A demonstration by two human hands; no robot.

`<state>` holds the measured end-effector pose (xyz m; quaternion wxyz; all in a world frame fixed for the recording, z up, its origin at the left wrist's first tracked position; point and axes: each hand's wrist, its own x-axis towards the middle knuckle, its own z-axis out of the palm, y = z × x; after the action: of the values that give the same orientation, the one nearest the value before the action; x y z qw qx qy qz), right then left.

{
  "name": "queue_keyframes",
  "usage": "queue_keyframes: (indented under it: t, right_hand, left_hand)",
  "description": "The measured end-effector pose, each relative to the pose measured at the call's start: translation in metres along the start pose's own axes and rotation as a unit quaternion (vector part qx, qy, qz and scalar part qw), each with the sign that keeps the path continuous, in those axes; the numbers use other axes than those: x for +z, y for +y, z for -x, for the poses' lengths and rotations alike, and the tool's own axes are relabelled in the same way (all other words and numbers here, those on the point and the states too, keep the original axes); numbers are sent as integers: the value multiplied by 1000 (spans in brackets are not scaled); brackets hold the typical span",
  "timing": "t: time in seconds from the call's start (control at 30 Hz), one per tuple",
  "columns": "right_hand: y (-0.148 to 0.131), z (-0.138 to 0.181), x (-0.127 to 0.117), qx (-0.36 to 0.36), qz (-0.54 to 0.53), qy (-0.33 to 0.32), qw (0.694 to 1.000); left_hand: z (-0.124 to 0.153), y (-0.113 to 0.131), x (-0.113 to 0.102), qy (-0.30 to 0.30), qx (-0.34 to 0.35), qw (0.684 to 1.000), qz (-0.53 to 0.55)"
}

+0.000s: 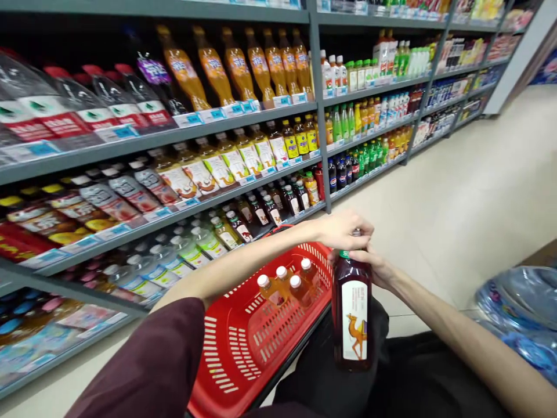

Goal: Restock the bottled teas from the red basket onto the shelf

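Several shelves (317, 75): drinks (237, 67) in rows, presumably for easy picking.
Basket (223, 302): beside the leg (304, 360), likely within reach.
Dark bottle (354, 316): upright before leg.
Left hand (343, 230): curled over its top.
Right hand (378, 266): round its neck, probably steadying.
Small bottles (301, 295): four, inside basket.

Shelving (319, 116) extends from the left edge of the frame to the upper right, with bottles (253, 152) in rows on its tiers. The basket (232, 397) occupies lower centre, in front of the shelving. Four basket bottles (300, 295) are grouped inside it, at the end nearer frame centre. Right of the basket, a single bottle (354, 319) is positioned in front of the person's leg (319, 360); contact between them cannot be determined. Floor (461, 232) lies right of the shelving, with wrapped goods (517, 296) at the right edge.
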<state>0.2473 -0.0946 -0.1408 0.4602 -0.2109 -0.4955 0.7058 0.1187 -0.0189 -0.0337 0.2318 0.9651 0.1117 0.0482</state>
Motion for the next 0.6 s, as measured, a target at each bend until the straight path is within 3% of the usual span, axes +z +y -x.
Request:
queue_keyframes:
  t: [0.17,0.43,0.6]
  right_hand:
    - [4,2,-8,37,-11,-122,992]
    - [12,-7,-36,65,14,-268,961]
    - [17,-7,-48,64,65,-269,959]
  left_hand:
    - [-1,0,-1,12,23,1000,-11]
    - [5,11,-10,-24,33,999,-36]
    - [7,14,-12,-27,-9,999,-41]
